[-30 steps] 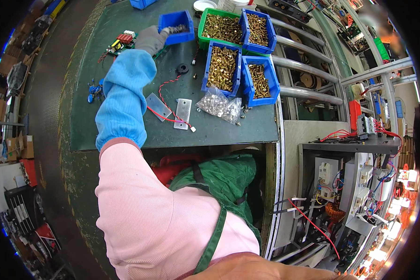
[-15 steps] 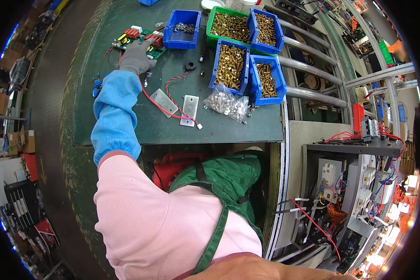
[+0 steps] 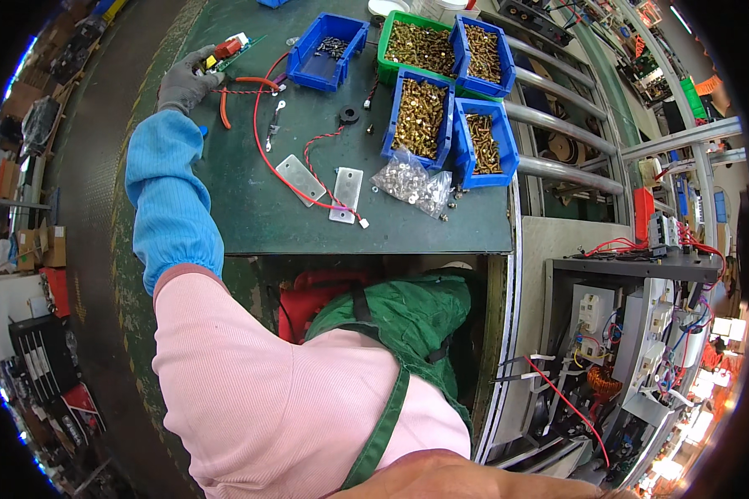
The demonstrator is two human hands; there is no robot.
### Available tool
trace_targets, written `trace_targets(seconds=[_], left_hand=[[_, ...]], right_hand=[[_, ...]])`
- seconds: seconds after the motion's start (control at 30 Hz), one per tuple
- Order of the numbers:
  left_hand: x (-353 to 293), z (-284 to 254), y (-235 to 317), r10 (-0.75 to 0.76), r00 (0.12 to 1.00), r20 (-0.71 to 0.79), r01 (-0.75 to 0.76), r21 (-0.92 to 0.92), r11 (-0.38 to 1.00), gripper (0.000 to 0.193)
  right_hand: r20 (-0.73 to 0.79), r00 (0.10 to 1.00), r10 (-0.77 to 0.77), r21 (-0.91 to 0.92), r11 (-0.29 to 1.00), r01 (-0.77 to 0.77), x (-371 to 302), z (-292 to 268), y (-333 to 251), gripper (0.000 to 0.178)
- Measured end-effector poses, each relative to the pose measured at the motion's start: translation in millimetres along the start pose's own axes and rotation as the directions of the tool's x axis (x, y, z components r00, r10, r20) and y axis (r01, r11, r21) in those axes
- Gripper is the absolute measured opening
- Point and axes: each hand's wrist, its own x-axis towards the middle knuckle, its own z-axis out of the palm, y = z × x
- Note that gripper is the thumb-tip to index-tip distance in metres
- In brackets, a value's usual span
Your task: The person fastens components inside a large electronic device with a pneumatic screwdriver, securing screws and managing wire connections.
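Observation:
At the far left of the green work table, my left hand (image 3: 187,81) wears a grey glove and a blue sleeve cover. Its fingers are closed on the edge of a green circuit board (image 3: 243,50) with red and yellow parts, which is tilted up off the table. Just nearer lies a hand tool with orange handles (image 3: 225,110), its head hidden by wires and the hand. A red wire (image 3: 258,125) curves from there down to two flat metal plates (image 3: 300,180). No part of my right hand shows.
Right of the board stands a blue bin (image 3: 316,71) with small dark parts. Beyond it, a green bin (image 3: 383,62) and several blue bins hold brass-coloured screws. A clear bag (image 3: 408,187) of small metal parts and a black ring (image 3: 349,115) lie on the table (image 3: 308,237). Metal rollers (image 3: 566,170) run along the right.
My left hand has moved left and away, lifting and tilting the board that lay flat. The orange-handled tool and a wire terminal are now uncovered. The view has shifted slightly.

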Motion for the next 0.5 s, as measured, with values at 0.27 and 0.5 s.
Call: trace_targets(seconds=[0.27,0.5], left_hand=[[-22,3,-29,0.119,0.993,0.007,-0.119,0.029,0.992,0.068],[-23,31,-15,0.067,0.904,0.422,-0.282,0.470,0.837,0.075]], right_hand=[[-0.152,0.985,0.076,-0.091,0.992,-0.091,-39,-56,-73,0.041],[0.024,0.986,-0.164,-0.072,0.984,0.166,-62,-86,-76,0.031]])
